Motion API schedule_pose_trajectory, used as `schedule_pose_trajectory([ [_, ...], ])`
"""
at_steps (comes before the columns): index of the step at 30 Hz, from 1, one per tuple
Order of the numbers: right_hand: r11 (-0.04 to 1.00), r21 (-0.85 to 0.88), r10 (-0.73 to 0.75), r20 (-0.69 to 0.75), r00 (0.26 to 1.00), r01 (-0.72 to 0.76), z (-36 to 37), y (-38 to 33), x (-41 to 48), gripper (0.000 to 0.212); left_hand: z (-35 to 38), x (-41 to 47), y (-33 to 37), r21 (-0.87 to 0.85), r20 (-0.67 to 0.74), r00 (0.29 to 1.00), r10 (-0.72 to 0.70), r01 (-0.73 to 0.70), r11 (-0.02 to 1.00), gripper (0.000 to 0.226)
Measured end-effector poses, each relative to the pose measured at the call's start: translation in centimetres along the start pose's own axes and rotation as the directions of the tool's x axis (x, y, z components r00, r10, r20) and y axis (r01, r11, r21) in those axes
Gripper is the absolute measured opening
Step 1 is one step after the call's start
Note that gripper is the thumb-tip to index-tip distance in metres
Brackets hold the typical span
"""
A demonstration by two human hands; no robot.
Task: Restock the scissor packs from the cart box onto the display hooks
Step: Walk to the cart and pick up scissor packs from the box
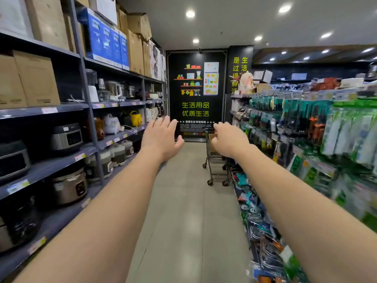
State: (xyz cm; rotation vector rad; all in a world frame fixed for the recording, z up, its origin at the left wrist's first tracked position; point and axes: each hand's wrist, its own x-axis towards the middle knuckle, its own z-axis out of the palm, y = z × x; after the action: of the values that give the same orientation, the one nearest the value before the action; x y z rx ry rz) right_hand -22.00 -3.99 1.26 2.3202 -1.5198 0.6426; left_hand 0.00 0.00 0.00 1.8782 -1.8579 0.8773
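Cart (216, 160) far down the aisle, box (212, 136) in its basket, scissor packs likely inside, hidden from here. Walk up close to cart before reaching: left grip (161, 137) and right grip (228, 139) spread, holding nothing. Mind packed display hooks (306, 129) right of cart, rice cookers (67, 137) left of it.

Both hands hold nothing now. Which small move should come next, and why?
Probably step forward toward the cart: the left hand and right hand are open and empty, and the box sits in it, farther down the aisle beside the display hooks.
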Motion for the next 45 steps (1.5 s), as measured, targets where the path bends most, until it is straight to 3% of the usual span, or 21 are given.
schedule_pose_trajectory([
  [7,0.997,-0.015,0.072,0.169,0.983,-0.070,12.7,-1.5,9.8,0.053,14.2,5.2,-5.9,0.002,0.113,0.992,-0.052,0.052,0.999,0.067],
  [12,0.995,-0.020,0.095,0.293,0.951,-0.093,23.0,-2.3,17.3,0.046,24.4,11.3,-10.7,-0.008,0.216,0.976,-0.022,0.024,1.000,0.066],
  [19,0.994,-0.038,0.110,0.299,0.948,-0.103,33.9,-0.2,26.3,0.039,37.2,18.3,-13.4,-0.023,0.292,0.955,0.056,-0.051,0.998,0.066],
  [25,0.993,-0.052,0.118,0.325,0.938,-0.107,45.5,4.8,35.9,0.036,49.5,26.3,-12.5,-0.120,0.341,0.938,0.060,-0.020,0.993,0.063],
  [35,1.000,-0.019,0.026,0.274,0.961,-0.021,60.8,14.9,60.1,0.029,67.7,48.8,-11.8,-0.112,0.340,0.937,0.076,-0.040,0.993,0.057],
  [45,1.000,0.024,-0.014,0.341,0.940,0.006,77.6,18.1,82.6,0.040,88.1,65.2,-18.4,-0.052,0.339,0.940,0.045,-0.028,0.998,0.061],
])
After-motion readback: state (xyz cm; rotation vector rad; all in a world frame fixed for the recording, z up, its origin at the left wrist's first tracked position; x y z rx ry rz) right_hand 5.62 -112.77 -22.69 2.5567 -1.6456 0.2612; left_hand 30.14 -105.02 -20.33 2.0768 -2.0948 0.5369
